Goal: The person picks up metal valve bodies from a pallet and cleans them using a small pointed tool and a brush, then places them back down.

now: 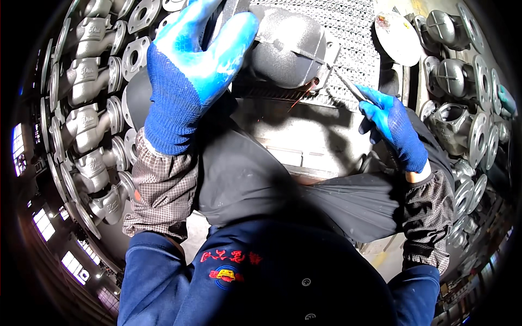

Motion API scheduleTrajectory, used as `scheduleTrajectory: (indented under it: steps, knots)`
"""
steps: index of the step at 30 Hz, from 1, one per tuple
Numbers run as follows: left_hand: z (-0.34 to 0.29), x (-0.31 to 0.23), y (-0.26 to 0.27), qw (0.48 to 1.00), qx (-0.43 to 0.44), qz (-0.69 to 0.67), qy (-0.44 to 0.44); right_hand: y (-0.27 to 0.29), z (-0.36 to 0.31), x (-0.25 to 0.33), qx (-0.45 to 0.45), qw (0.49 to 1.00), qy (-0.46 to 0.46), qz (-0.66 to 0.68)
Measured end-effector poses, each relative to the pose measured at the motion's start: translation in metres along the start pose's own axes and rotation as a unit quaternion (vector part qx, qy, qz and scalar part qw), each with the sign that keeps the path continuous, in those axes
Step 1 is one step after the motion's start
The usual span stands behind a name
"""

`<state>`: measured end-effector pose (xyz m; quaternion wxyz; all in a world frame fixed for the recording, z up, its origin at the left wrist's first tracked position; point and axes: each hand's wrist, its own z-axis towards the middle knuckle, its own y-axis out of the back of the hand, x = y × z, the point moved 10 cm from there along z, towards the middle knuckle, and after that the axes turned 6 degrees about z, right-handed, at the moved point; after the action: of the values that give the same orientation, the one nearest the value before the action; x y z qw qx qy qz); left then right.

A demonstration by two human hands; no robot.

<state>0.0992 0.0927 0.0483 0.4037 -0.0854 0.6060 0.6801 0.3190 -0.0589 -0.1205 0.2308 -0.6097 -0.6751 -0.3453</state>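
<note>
Lying between: grey casting [284, 58] | left hand [200, 68]: thumb spread wide | right hand [389, 117]: holding rod [348, 83]

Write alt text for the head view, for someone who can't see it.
Gloved right hand holds a thin tool, tip at a grey casting, with orange sparks nearby. The gloved left hand, thumb spread, is at the casting's left, contact unclear. Flanged castings line both sides.

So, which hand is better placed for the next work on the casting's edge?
Probably the right hand: it holds the thin tool, whose tip reaches the edge of the grey casting, near orange sparks. The left hand is open at the casting's left side, with no tool visible in it.
</note>
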Motion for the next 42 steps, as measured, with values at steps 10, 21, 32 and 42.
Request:
scheduleTrajectory:
  steps: [10,21,32,42]
  knots:
    - [0.001,-0.003,0.003,1.000,-0.002,0.009,0.004,-0.008,-0.001,-0.009,0.030,0.998,-0.043,-0.038]
    - [0.000,-0.002,0.002,0.999,-0.015,-0.022,-0.030,0.003,0.002,-0.007,-0.002,0.999,-0.030,-0.041]
    - [0.003,0.002,-0.001,0.985,-0.034,-0.105,-0.130,-0.004,-0.002,-0.001,-0.025,0.999,-0.021,0.025]
    - [-0.011,0.008,0.007,0.989,-0.097,-0.109,-0.012,-0.039,0.002,-0.008,-0.069,0.932,0.067,0.350]
